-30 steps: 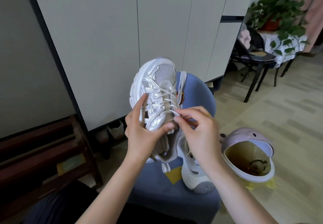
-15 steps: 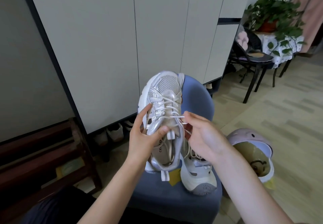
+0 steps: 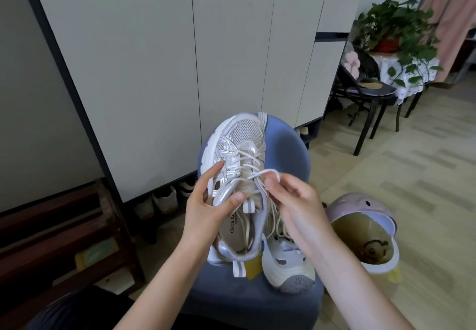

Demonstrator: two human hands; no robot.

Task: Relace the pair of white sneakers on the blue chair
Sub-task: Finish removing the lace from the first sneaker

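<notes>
While left hand still grips sneaker, right hand now pinches raised lace loop.

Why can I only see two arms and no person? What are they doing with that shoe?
The camera sits on the person's head and looks down, so you see just their own arms, as if through their eyes. There is only this one view.

The left hand holds a white sneaker up, toe pointing away, thumb pressed on its tongue. The right hand pinches a loop of the white lace beside the eyelets, threading the shoe. The second sneaker lies on the blue chair below, partly hidden by the right wrist.

On the floor to the right stands a pink pot with a smiley face inside. Behind are pale cupboards and a leafy plant.
</notes>
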